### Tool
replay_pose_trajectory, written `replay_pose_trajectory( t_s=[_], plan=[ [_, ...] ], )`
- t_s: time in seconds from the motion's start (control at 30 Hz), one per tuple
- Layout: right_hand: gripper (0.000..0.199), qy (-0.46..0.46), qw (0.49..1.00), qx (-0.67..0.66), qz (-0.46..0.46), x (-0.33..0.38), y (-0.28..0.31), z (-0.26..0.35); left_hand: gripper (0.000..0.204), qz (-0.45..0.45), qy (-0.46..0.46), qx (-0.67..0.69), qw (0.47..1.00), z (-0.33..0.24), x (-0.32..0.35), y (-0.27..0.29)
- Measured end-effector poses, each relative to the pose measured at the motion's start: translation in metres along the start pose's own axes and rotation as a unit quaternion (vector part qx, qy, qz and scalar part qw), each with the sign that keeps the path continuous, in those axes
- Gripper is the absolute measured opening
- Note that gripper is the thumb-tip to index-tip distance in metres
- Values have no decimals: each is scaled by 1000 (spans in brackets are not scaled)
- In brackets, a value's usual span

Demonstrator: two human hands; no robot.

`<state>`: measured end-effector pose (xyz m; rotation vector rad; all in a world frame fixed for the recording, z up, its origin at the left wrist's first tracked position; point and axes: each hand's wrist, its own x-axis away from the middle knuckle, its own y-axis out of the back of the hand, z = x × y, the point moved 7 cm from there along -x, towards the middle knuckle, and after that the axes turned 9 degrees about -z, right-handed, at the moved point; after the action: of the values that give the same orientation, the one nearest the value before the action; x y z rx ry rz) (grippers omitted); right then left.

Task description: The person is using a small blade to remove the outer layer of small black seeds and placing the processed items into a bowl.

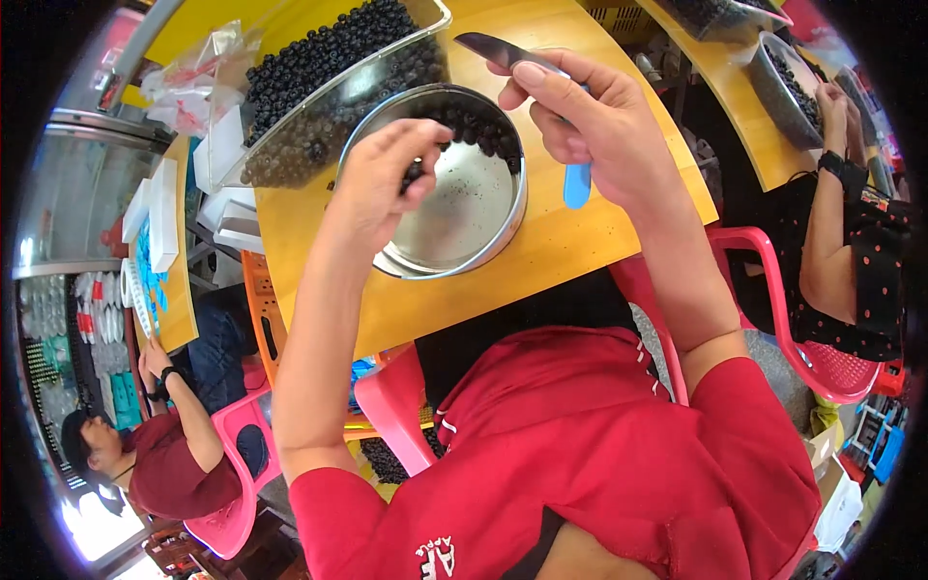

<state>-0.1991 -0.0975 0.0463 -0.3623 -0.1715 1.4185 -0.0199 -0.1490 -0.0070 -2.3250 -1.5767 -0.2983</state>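
Observation:
My right hand [609, 121] grips a small knife [577, 186] with a blue handle, its dark blade pointing up and left over the table. My left hand [377, 179] is curled above a round metal pot [517, 217], with a dark round fruit [414, 174] held in its fingers. More of these blackish fruits [488, 133] lie along the far side inside the pot; pale bottom with dark specks shows in front of them. Behind the pot, a clear plastic bin [435, 24] holds a large heap of the same fruits [329, 63].
The yellow wooden table [599, 232] ends just before my lap. At the left, a person in dark red [174, 459] sits on a pink chair beside another table with white boxes [162, 217]. At the right, another person's hands [839, 116] are at a grey basin [778, 92] of dark fruits.

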Motion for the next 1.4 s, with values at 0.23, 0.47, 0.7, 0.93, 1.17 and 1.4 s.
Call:
replay_pose_trajectory(
  t_s=[0.23, 0.47, 0.7, 0.93, 1.17, 1.4],
  plan=[
    [26, 7, 1000, -1, 3, 2, 3, -3, 22, 13, -276, -503, 819, -5, -28, -44],
    [26, -4, 1000, -2, 4, 1, 6, -5, 24, 40, -241, -611, 753, 0, -21, -56],
    [26, -19, 1000, 7, -1, 3, 3, -12, 26, 42, -167, -247, 954, -18, 15, -42],
    [37, 14, 997, 81, 13, 10, -22, -16, 23, -22, -297, -181, 937, -35, 54, -35],
    [38, -65, 995, 61, 39, 16, -31, -26, 23, -28, -313, -136, 939, -29, 61, -25],
    [42, -124, 990, -51, 43, 17, -38, -39, 21, -118, -334, -91, 931, -19, 64, -16]
  ],
)
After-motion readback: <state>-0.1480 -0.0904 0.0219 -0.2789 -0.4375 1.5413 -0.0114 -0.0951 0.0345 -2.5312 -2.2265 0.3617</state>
